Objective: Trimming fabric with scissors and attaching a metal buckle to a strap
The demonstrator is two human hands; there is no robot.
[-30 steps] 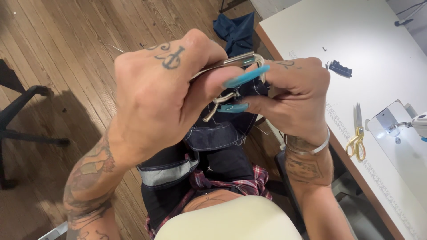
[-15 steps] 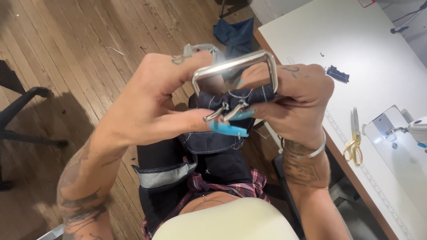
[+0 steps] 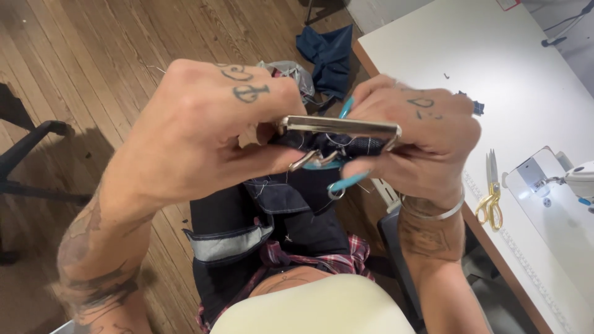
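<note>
My left hand (image 3: pixel 204 136) and my right hand (image 3: pixel 414 139) hold a rectangular silver metal buckle (image 3: pixel 339 127) between them, edge-on to the camera, in front of my lap. Dark denim fabric (image 3: pixel 331 146) with white stitching is threaded through the buckle and hangs down to my lap. A small metal prong (image 3: pixel 309 161) sticks out below the frame. The left fingers pinch the buckle's left end; the right fingers, with long teal nails, grip its right end and the cloth. A silver bangle (image 3: pixel 433 212) circles my right wrist.
A white worktable (image 3: pixel 495 68) stands to the right, bearing gold-handled scissors (image 3: pixel 492 192), a sewing machine (image 3: pixel 569 185) and a small dark scrap (image 3: pixel 477 107). Dark blue cloth (image 3: pixel 328 49) lies on the wooden floor ahead. A black chair base (image 3: pixel 31 154) sits at left.
The buckle has been turned from facing the camera flat to lying edge-on, and both hands have shifted their grip to its two ends.
</note>
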